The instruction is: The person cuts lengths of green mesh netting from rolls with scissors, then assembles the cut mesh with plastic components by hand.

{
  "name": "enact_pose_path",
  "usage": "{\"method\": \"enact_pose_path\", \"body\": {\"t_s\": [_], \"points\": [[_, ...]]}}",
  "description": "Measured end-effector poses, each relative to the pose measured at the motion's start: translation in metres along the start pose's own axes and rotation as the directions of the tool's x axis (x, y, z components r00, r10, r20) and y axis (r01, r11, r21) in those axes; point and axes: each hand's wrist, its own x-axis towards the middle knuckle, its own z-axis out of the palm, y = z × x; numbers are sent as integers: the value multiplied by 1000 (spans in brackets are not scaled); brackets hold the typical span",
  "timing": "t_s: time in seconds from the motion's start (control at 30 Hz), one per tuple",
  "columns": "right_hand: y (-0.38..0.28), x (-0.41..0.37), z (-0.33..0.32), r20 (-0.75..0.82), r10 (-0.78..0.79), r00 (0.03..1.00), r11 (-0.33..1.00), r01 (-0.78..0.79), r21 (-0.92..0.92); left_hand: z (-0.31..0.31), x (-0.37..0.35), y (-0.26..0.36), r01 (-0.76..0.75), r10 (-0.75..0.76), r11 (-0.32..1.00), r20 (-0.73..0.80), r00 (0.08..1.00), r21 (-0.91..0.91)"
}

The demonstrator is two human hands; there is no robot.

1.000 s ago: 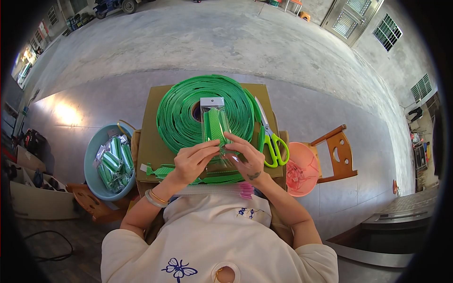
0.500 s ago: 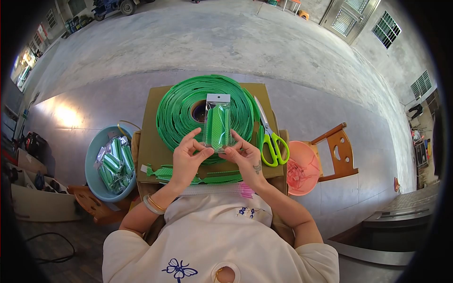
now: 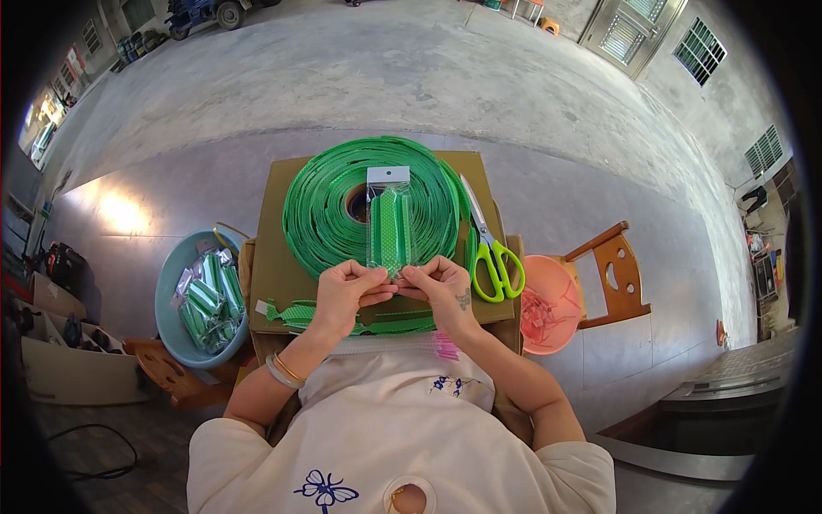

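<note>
Between my hands is a clear plastic bag with a white header, holding folded green dotted ribbon. My left hand pinches the bag's lower edge from the left. At the same edge my right hand pinches from the right, the fingers of both hands nearly meeting. Behind the bag lies a large coil of green ribbon on a cardboard box. Scissors with lime-green handles rest to the right of the coil. Cut green ribbon strips lie along the box's near edge.
On the left, a blue basin holds several filled bags. To the right, a pink basin with thin pinkish strips stands by a wooden chair. Clear plastic with pink ends lies near my lap.
The bag has shifted slightly left and up. My fingers have drawn closer together along its bottom edge, and my left fingers have curled in.
</note>
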Motion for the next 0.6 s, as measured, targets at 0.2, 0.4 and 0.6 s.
{"method": "enact_pose_path", "body": {"t_s": [0.2,0.4,0.6], "points": [[1,2,0,-29,-13,999,1000,14,11,-1,0,-1,-2,2,1000,16,1000,-31],[7,1,1,4,-31,1000,999,31,39,0,1,-1,9,-9,999,-2,1000,-47],[5,-7,6,-44,-75,996,994,78,76,3,2,0,-17,17,1000,-6,1000,-6]]}}
